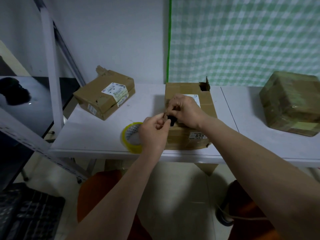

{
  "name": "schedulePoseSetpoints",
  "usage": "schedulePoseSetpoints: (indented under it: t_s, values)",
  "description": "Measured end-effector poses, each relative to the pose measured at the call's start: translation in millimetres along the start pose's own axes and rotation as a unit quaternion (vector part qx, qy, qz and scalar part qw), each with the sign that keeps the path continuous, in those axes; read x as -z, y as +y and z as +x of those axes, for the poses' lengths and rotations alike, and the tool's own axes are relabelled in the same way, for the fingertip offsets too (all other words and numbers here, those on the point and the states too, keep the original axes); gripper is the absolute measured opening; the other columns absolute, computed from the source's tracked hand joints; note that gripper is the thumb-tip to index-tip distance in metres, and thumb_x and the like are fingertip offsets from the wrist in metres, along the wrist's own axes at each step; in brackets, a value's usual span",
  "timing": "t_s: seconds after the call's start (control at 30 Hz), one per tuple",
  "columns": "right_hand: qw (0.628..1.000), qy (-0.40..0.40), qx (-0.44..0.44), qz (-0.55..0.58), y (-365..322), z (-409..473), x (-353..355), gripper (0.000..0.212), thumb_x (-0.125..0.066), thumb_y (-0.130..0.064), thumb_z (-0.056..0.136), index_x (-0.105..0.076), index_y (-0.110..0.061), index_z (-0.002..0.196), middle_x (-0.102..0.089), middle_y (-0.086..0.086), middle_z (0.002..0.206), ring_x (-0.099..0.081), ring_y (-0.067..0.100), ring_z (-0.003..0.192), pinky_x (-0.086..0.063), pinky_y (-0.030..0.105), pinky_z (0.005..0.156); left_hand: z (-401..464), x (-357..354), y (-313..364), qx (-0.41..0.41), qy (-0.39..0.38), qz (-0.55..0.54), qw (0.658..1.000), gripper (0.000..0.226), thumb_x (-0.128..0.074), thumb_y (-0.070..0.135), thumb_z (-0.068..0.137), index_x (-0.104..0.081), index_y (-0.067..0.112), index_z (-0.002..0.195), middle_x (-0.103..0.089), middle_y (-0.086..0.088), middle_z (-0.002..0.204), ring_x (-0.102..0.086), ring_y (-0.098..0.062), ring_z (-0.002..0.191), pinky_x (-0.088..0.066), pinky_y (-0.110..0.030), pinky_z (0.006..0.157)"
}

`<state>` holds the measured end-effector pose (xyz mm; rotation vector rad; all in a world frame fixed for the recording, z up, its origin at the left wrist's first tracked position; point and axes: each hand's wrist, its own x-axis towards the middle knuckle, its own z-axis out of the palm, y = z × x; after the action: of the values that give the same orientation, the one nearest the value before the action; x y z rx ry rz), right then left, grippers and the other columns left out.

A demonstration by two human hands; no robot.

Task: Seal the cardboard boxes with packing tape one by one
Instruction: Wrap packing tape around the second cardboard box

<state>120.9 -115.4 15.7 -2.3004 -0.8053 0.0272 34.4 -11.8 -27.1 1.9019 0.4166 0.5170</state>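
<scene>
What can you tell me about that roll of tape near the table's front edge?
The yellowish, translucent roll of packing tape is a wide ring with a printed white inner core. It lies on the white table near the front edge, just left of the middle brown cardboard box. The left hand hides its right side; contact can't be judged.

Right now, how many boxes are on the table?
3. A flat box lies at the back left, one box sits under both hands in the middle, and a tape-wrapped box stands at the right edge.
</scene>
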Motion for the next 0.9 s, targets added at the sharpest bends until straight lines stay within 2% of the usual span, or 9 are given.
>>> schedulePoseSetpoints:
  t_s: [0.07,0.17,0.27,0.37,0.53,0.6,0.7,0.8,0.9]
  values:
    - [1.000,-0.006,-0.011,-0.006,-1,0,2,0.007,-0.063,0.002,0.083,-0.069,0.001,0.080,-0.063,0.011,0.096,-0.061,0.024,0.087,-0.050,0.036,0.079,-6,-1,-1,-0.036,0.008,0.018,0.999,0.029,-0.072,0.013,0.083,-0.071,0.013,0.112,-0.065,-0.004,0.089,-0.062,-0.013,0.073,-0.055,-0.025,0.072]
    - [0.998,0.019,-0.056,0.033,-1,-1,8,0.011,-0.063,-0.001,0.084,-0.072,-0.003,0.078,-0.068,0.003,0.087,-0.061,0.012,0.080,-0.049,0.026,0.081,-11,1,-4,-0.124,0.017,0.057,0.991,0.027,-0.074,0.009,0.082,-0.072,0.009,0.109,-0.065,-0.006,0.090,-0.062,-0.014,0.075,-0.051,-0.021,0.066]
    - [0.988,0.062,-0.127,0.069,7,-7,11,0.009,-0.068,-0.006,0.083,-0.070,-0.009,0.074,-0.066,-0.008,0.077,-0.058,0.002,0.072,-0.045,0.016,0.072,-13,2,-6,-0.208,0.027,0.125,0.970,0.020,-0.074,0.008,0.081,-0.075,0.005,0.101,-0.065,-0.010,0.085,-0.058,-0.018,0.073,-0.048,-0.028,0.058]
    - [0.983,0.069,-0.155,0.071,11,-13,11,0.016,-0.066,-0.007,0.083,-0.068,-0.013,0.068,-0.061,-0.014,0.066,-0.055,-0.001,0.066,-0.041,0.012,0.062,-13,3,-7,-0.235,0.015,0.164,0.958,0.017,-0.069,0.010,0.086,-0.074,0.004,0.100,-0.064,-0.011,0.089,-0.059,-0.023,0.075,-0.051,-0.035,0.054]
    - [0.986,0.032,-0.150,0.058,8,-16,12,0.013,-0.064,-0.009,0.082,-0.071,-0.011,0.071,-0.068,-0.004,0.077,-0.062,0.012,0.081,-0.049,0.025,0.075,-12,7,-8,-0.263,-0.012,0.197,0.944,0.016,-0.065,0.006,0.088,-0.073,0.003,0.101,-0.062,-0.014,0.095,-0.060,-0.028,0.082,-0.054,-0.039,0.058]
    - [0.987,0.018,-0.151,0.059,9,-16,12,0.011,-0.064,-0.010,0.083,-0.072,-0.010,0.075,-0.069,-0.003,0.080,-0.064,0.014,0.084,-0.051,0.028,0.080,-10,9,-9,-0.266,-0.021,0.203,0.942,0.016,-0.063,0.005,0.089,-0.072,0.002,0.102,-0.064,-0.015,0.105,-0.060,-0.028,0.092,-0.055,-0.036,0.070]
    - [0.987,0.017,-0.151,0.060,11,-17,12,0.011,-0.065,-0.011,0.083,-0.072,-0.009,0.076,-0.070,-0.002,0.083,-0.064,0.015,0.086,-0.052,0.030,0.083,-8,10,-10,-0.294,-0.036,0.229,0.928,0.017,-0.059,0.003,0.091,-0.071,0.003,0.103,-0.068,-0.011,0.111,-0.060,-0.027,0.100,-0.046,-0.029,0.083]
    - [0.987,0.020,-0.149,0.061,12,-18,11,0.013,-0.065,-0.010,0.084,-0.072,-0.011,0.073,-0.068,-0.005,0.079,-0.062,0.011,0.081,-0.051,0.029,0.082,-5,9,-9,-0.299,-0.048,0.250,0.920,0.017,-0.057,0.004,0.093,-0.069,0.005,0.105,-0.069,-0.008,0.109,-0.060,-0.026,0.099,-0.048,-0.033,0.081]
    - [0.987,0.019,-0.144,0.069,13,-19,11,0.016,-0.064,-0.009,0.084,-0.070,-0.013,0.070,-0.065,-0.010,0.073,-0.060,0.008,0.076,-0.051,0.029,0.081,-3,8,-9,-0.292,-0.063,0.269,0.916,0.019,-0.052,0.009,0.096,-0.066,0.009,0.110,-0.067,-0.005,0.111,-0.057,-0.023,0.104,-0.044,-0.029,0.080]
